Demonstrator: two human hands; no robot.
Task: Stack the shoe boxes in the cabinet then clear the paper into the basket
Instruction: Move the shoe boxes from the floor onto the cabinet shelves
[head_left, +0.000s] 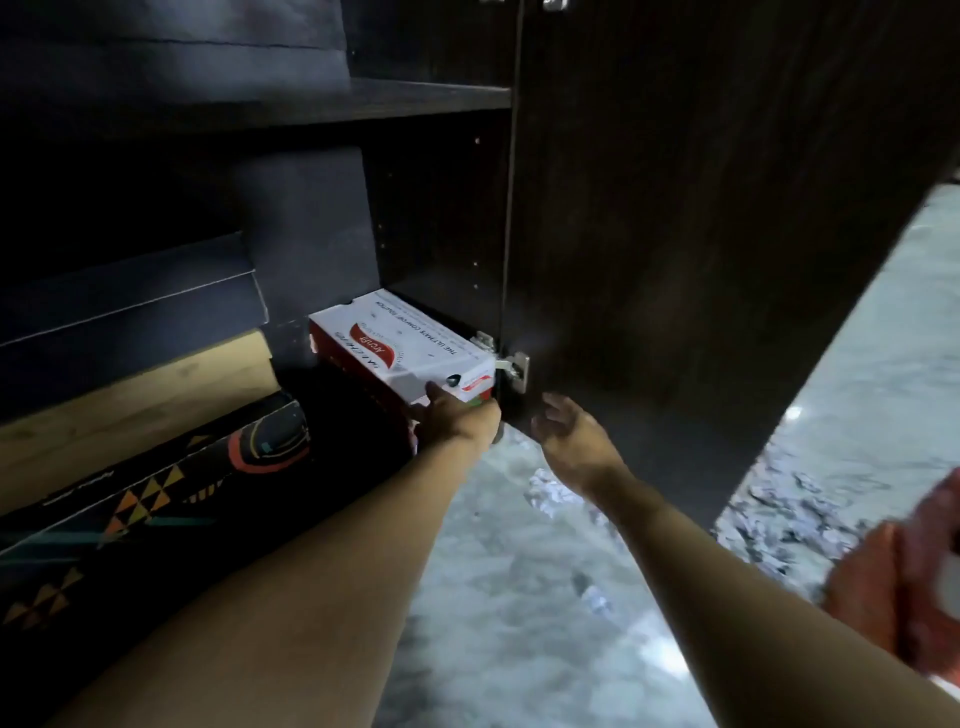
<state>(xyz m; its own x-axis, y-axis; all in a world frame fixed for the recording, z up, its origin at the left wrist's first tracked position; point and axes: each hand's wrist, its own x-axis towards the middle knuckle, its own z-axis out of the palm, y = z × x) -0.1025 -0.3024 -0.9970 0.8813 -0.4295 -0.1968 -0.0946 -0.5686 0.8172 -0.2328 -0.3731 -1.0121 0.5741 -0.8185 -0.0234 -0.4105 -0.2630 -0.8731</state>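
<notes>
A white and red shoe box (400, 347) lies on the bottom of the dark cabinet (441, 208), at its right side near the hinge. My left hand (454, 415) touches the box's near end, with the thumb on the lid corner and the fingers below it. My right hand (571, 431) hovers open just right of the box, in front of the open cabinet door (701, 208), holding nothing. A crumpled piece of paper (550, 493) lies on the marbled floor under my right forearm.
A black box with orange triangle patterns (156, 499) lies at the lower left. Dark blue boxes (130, 306) and a tan one (130, 395) are stacked on the cabinet's left. A metal hinge (511, 366) sits by the white box. A blurred reddish object (904, 566) is at the right edge.
</notes>
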